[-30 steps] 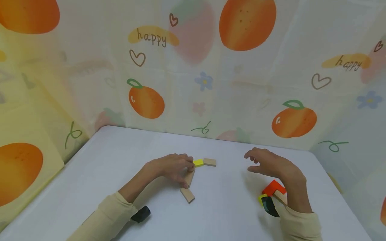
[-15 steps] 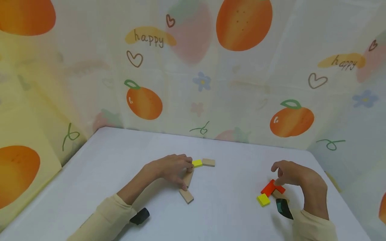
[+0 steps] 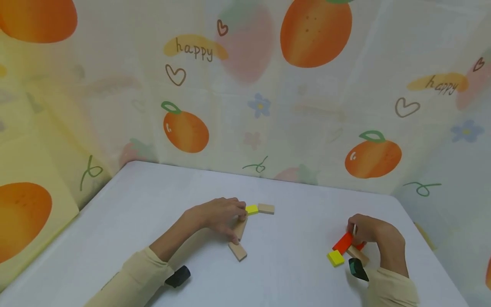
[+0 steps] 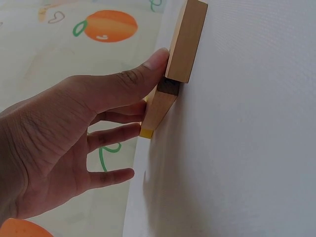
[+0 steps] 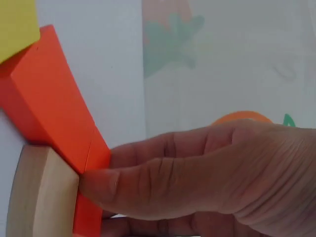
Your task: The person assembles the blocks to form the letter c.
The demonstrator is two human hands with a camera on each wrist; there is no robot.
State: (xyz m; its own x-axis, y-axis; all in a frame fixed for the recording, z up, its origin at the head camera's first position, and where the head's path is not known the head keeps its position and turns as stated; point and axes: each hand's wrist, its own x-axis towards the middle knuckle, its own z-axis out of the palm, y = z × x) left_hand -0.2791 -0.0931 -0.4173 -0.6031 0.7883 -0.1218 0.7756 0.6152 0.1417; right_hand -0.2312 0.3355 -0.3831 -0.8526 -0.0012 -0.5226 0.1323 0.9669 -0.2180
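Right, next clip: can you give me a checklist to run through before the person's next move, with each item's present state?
1. Right hand placed on a red block: ok, thumb in front, fingers behind.
2. That block free of its neighbours: not ok, its end meets the other red block, and a wooden block lies against the pair.
3. Grip firm enough to lift: cannot tell, pressure does not show.
4. Left hand at the row: ok, it touches the middle wooden block.
5. Row's far wooden block uncovered by either hand: ok.
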